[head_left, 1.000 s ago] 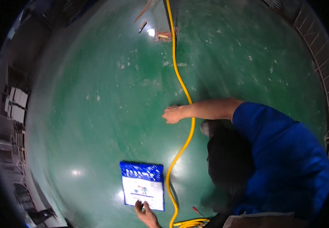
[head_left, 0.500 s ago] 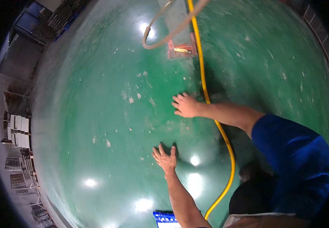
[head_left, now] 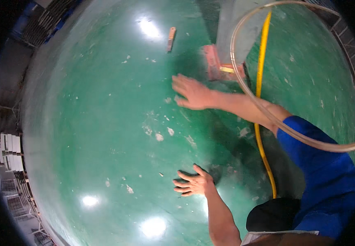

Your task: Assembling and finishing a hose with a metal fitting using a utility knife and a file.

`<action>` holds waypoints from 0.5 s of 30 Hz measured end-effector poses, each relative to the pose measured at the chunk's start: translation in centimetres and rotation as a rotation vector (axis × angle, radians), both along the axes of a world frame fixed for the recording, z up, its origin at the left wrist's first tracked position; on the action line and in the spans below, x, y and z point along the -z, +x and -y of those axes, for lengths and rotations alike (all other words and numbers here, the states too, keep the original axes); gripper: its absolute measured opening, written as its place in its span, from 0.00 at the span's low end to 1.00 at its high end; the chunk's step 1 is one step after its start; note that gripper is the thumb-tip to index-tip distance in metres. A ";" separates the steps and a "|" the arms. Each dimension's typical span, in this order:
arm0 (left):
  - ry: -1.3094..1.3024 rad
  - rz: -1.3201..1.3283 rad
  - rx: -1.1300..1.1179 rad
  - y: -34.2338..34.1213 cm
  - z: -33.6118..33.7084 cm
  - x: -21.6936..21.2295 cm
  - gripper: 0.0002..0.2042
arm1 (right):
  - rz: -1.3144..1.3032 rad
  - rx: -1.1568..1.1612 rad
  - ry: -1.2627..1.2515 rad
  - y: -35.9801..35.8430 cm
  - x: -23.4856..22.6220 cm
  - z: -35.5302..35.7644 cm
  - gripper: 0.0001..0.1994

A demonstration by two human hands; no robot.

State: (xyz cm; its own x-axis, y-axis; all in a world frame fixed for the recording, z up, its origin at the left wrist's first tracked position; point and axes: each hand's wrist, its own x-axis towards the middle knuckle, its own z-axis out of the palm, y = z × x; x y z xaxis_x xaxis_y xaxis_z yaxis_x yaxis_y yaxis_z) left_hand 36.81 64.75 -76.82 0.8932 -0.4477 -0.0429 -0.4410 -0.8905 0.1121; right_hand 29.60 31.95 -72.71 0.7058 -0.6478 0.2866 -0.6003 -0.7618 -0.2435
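A slim scraper-like tool [head_left: 171,39], with a tan handle and a narrower dark blade, lies well beyond the left hand [head_left: 194,182] and nearer the right hand [head_left: 192,92], untouched, just ahead of its blurred, spread fingers; its handle points away and its blade back toward them. A long yellow hose [head_left: 262,61] runs lengthwise to the right of both hands, curving gently and passing beneath the right forearm [head_left: 235,102].

White-flecked green floor [head_left: 99,143], bright light reflections [head_left: 153,226], grey post [head_left: 239,30], reddish base [head_left: 212,61], white stack [head_left: 11,151] at left
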 end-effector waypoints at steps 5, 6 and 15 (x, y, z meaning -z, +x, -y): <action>-0.009 -0.094 0.071 -0.6 1.2 -0.1 0.40 | -0.211 0.370 0.027 1.8 0.1 14.5 0.40; 0.002 -0.094 0.074 0.1 0.6 -0.2 0.40 | -0.230 0.380 0.086 3.6 0.0 15.3 0.41; 0.063 -0.127 0.064 0.5 0.8 -0.5 0.40 | -0.411 0.362 0.123 4.2 3.2 15.6 0.43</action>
